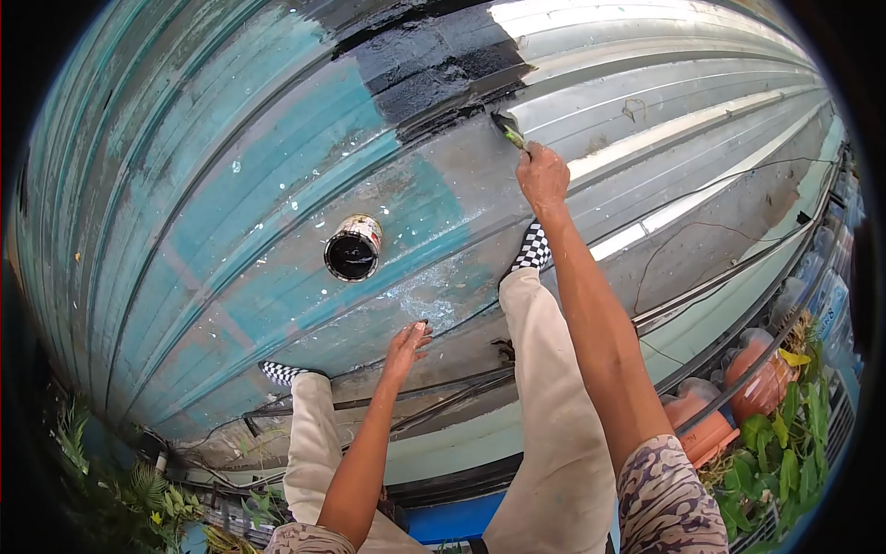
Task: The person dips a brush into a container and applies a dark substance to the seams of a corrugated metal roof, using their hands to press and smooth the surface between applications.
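Black, glossy coating [438, 69] lies beyond the open, paint-smeared cylindrical can [365, 225]; spreading it seems the current step. Right of the can, your right hand [544, 175] clenches the green-handled, dark-bristled brush [509, 130]. Nearer you than the can, your left hand's [406, 345] empty fingers spread loosely. Next probably calls for steady brush pressure.

The right hand [544, 174] hides part of the brush [507, 128]. The print on the can [369, 227] is too small to read. The bottom edge cuts off both sleeves [669, 499] and the trousers [554, 397].
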Motion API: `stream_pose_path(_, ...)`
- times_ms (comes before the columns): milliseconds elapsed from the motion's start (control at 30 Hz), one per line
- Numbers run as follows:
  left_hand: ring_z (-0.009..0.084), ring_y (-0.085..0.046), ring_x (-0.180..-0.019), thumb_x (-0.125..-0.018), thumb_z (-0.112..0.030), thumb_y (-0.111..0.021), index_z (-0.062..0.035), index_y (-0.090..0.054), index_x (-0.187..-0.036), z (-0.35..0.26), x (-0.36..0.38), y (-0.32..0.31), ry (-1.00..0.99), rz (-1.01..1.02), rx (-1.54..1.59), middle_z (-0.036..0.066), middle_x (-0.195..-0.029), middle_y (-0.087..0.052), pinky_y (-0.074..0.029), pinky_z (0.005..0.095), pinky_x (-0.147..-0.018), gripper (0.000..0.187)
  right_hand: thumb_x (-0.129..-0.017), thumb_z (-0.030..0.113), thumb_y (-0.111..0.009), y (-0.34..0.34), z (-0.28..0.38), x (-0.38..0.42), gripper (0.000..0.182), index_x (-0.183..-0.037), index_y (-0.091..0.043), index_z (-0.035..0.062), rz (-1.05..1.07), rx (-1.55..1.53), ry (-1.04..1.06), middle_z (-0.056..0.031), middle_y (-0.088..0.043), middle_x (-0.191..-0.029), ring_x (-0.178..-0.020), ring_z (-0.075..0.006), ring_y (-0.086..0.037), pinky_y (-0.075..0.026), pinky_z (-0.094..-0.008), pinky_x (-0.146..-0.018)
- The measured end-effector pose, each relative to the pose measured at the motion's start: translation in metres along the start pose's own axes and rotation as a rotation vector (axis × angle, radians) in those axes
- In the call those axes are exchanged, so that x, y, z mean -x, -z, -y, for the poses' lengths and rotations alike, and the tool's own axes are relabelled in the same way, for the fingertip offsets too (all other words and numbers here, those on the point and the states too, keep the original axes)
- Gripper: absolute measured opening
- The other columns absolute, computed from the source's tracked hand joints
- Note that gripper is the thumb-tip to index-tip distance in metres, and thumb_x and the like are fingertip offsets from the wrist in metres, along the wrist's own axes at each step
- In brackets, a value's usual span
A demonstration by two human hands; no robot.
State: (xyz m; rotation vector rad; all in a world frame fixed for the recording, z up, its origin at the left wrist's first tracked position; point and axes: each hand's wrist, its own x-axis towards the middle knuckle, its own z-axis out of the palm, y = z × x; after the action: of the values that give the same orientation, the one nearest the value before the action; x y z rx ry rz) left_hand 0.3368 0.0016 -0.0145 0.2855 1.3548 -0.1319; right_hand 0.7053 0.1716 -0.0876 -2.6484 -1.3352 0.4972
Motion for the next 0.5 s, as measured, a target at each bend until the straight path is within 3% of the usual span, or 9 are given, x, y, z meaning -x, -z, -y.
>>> stream_pose_path(100,0.0260,-0.056,-0.119,-0.095,-0.056,-0.050,-0.0076,-0.048,-0.138,0.002,-0.007,-0.005,0.002,0.006,-0.019,0.013,-0.131,-0.058,-0.046,0.0420,-0.095,0.065,-0.080,0.019,-0.064,-0.013,0.015,0.015,0.020,-0.091,-0.071,0.0043,0.097,0.035,0.124,-0.0245,-0.068,-0.082,-0.078,-0.0419,-0.066,-0.053,-0.0487,-0.073)
stream_pose_path(167,0.0260,-0.056,-0.119,-0.095,-0.056,-0.050,-0.0075,-0.048,-0.138,0.006,-0.011,-0.007,0.008,0.007,-0.018,0.013,-0.131,-0.058,-0.046,0.0421,-0.095,0.065,-0.078,0.017,-0.063,0.009,0.027,0.008,0.019,-0.091,-0.071,0.0044,0.324,-0.008,0.081,-0.0246,-0.067,-0.081,-0.077,-0.0430,-0.066,-0.053,-0.0492,-0.073)
stream_pose_path(200,0.0260,-0.056,-0.119,-0.095,-0.056,-0.050,-0.0074,-0.048,-0.138,0.007,-0.012,-0.007,0.014,0.004,-0.017,0.013,-0.131,-0.058,-0.046,0.0422,-0.095,0.065,-0.078,0.017,-0.063,0.018,0.028,0.004,0.019,-0.091,-0.071,0.0044,0.324,-0.007,0.080,-0.0246,-0.067,-0.081,-0.077,-0.0430,-0.066,-0.053,-0.0492,-0.073)
stream_pose_path(300,0.0260,-0.056,-0.119,-0.095,-0.056,-0.051,-0.0072,-0.048,-0.138,0.007,-0.013,-0.010,0.026,0.006,-0.036,0.013,-0.131,-0.058,-0.047,0.0423,-0.095,0.065,-0.078,0.014,-0.062,0.033,0.024,-0.007,0.019,-0.091,-0.071,0.0024,-0.014,-0.083,-0.028,-0.0242,-0.068,-0.081,-0.078,-0.0442,-0.065,-0.053,-0.0503,-0.075)
stream_pose_path(433,0.0258,-0.056,-0.119,-0.094,-0.056,-0.051,-0.0069,-0.048,-0.138,0.006,-0.013,-0.011,0.012,0.019,-0.042,0.013,-0.130,-0.058,-0.046,0.0422,-0.096,0.066,-0.077,0.014,-0.063,-0.010,0.022,-0.001,0.021,-0.093,-0.071,0.0028,0.184,0.076,0.084,-0.0233,-0.068,-0.081,-0.083,-0.0425,-0.066,-0.053,-0.0487,-0.076)
stream_pose_path(500,0.0256,-0.056,-0.119,-0.095,-0.056,-0.051,-0.0066,-0.048,-0.137,0.001,-0.015,-0.013,0.014,0.015,-0.031,0.013,-0.130,-0.058,-0.046,0.0420,-0.096,0.066,-0.077,0.017,-0.067,0.001,0.029,-0.006,0.023,-0.095,-0.071,0.0028,0.281,-0.041,0.036,-0.0233,-0.069,-0.083,-0.082,-0.0408,-0.067,-0.053,-0.0467,-0.076)
